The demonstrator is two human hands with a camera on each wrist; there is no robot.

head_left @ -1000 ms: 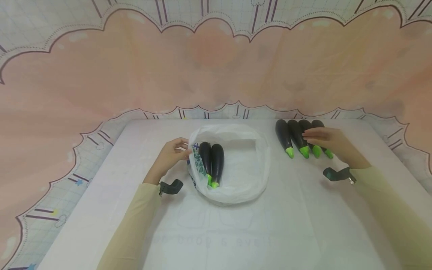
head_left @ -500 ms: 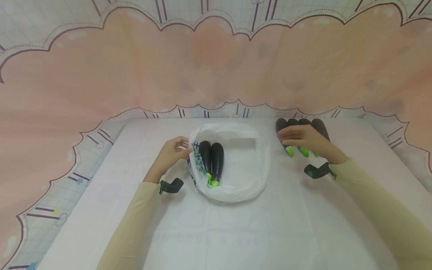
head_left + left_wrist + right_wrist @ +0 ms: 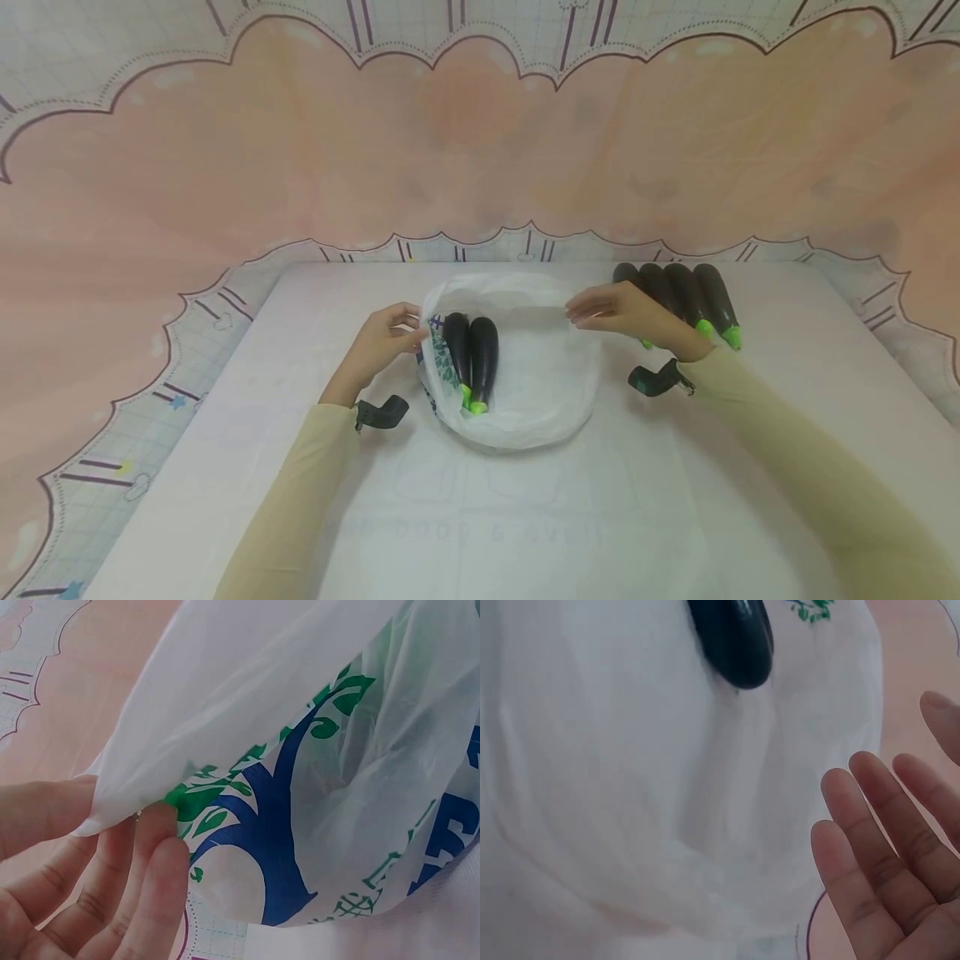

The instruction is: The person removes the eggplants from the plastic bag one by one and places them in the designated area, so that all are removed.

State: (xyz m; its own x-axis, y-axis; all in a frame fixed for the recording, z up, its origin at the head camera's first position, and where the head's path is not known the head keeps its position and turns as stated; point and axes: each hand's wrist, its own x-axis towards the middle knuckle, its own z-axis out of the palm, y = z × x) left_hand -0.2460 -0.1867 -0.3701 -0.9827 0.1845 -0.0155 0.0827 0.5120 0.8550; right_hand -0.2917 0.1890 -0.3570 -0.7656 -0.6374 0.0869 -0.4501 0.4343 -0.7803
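Observation:
A white plastic bag [image 3: 540,392] stands with its mouth wide and rim folded outward. Two dark eggplants [image 3: 483,360] with bright green stem ends lie side by side at its left inside. My left hand [image 3: 381,343] pinches the bag's left rim between thumb and fingers; the left wrist view shows a blue and green tree print [image 3: 276,817] below the pinch. Over the bag's right rim my right hand [image 3: 626,315] holds nothing, its fingers extended and slightly spread in the right wrist view. One eggplant tip [image 3: 742,652] shows in that view.
Several more eggplants [image 3: 718,300] lie in a row at the back right of the white table [image 3: 525,533], partly behind my right hand and wrist. A peach and white patterned cloth [image 3: 480,150] hangs behind the table.
My right hand has moved left from over the eggplant row to the bag's right rim. The left hand stays on the bag, and the two eggplants inside have not moved.

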